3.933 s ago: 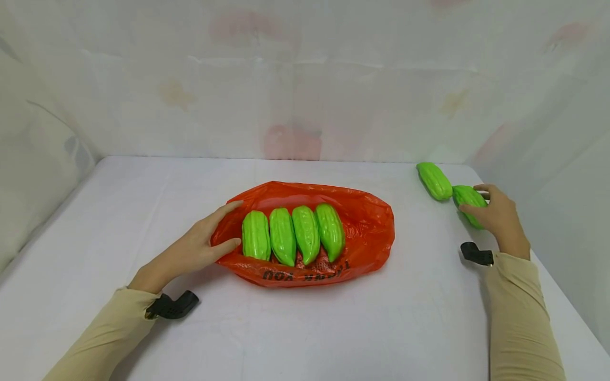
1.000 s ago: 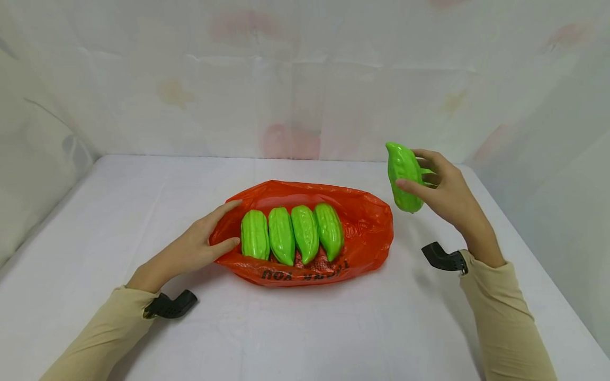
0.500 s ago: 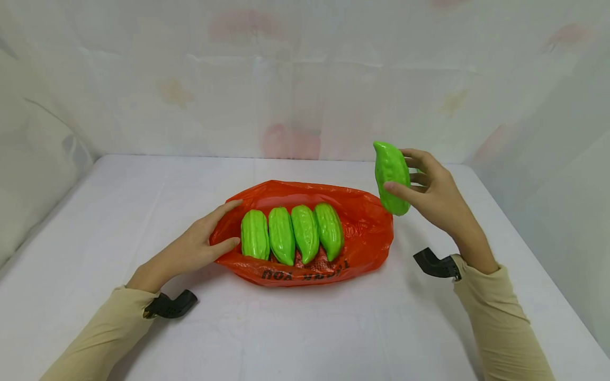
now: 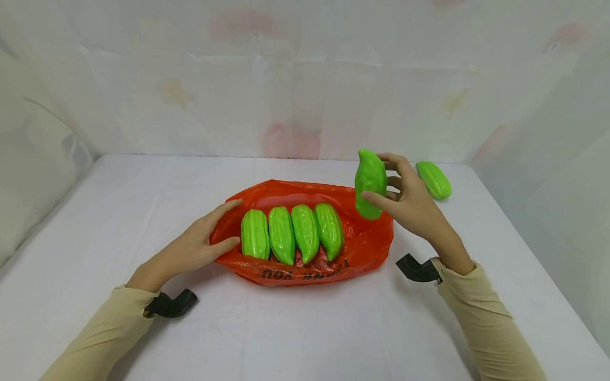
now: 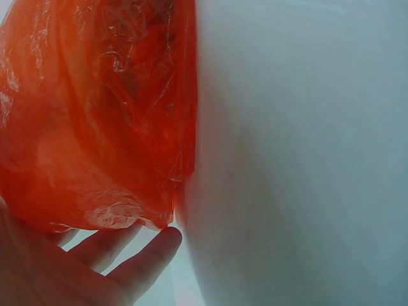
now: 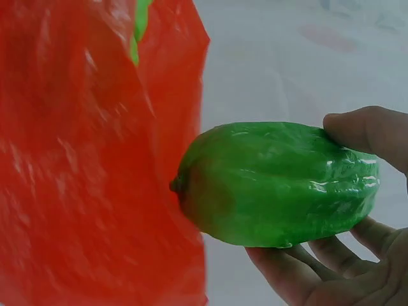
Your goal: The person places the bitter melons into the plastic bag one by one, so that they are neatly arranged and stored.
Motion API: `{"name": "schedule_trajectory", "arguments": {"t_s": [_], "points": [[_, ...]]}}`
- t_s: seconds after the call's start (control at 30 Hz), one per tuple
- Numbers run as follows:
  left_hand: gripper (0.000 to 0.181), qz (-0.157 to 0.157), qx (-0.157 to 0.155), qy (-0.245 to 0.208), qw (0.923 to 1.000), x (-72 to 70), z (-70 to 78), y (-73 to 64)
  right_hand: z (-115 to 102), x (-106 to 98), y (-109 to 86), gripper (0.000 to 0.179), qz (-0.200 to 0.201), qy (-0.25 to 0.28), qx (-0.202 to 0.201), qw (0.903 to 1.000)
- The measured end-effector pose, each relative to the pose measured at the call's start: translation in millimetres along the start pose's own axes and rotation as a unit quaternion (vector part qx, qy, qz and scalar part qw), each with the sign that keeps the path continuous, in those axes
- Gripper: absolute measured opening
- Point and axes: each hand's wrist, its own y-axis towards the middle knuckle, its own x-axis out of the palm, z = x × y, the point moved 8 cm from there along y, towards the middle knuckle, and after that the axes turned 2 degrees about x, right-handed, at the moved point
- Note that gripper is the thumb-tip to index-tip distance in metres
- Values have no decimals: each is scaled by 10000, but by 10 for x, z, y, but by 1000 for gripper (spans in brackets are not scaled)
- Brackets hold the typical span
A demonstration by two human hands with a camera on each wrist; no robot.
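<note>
A red plastic bag [image 4: 367, 254] lies with its mouth spread and dark lettering on its near side. Several ridged green bitter melons [image 4: 282, 235] lie side by side inside it. My left hand [image 4: 202, 241] holds the bag's left end, thumb and forefinger over the rim. In the left wrist view its other fingers [image 5: 150, 261] lie along the outside of the red film. My right hand [image 4: 412, 203] grips another bitter melon [image 4: 370, 185] between thumb and fingers, raised over the bag's right end with its pointed tip up. In the right wrist view this melon [image 6: 274, 185] overlaps the bag's edge.
One more bitter melon [image 4: 434, 180] lies at the back right of the white-covered table [image 4: 305, 333]. Pale patterned sheeting [image 4: 305, 79] hangs behind the table and at both sides. A black wrist device [image 4: 173, 304] sits at each cuff.
My right hand has picked up a bitter melon from the right side of the table and carried it left, over the bag's right end. The left hand and the bag stay in place.
</note>
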Motion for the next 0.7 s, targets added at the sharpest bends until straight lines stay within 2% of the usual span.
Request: {"name": "schedule_trajectory", "arguments": {"t_s": [0.37, 0.7], "points": [[70, 22, 28, 6, 10000, 0, -10, 9, 64, 205, 20, 69, -480, -502, 99, 9975], [71, -17, -43, -40, 10000, 3, -17, 5, 94, 278, 3, 70, -848, -1023, 168, 9910]]}}
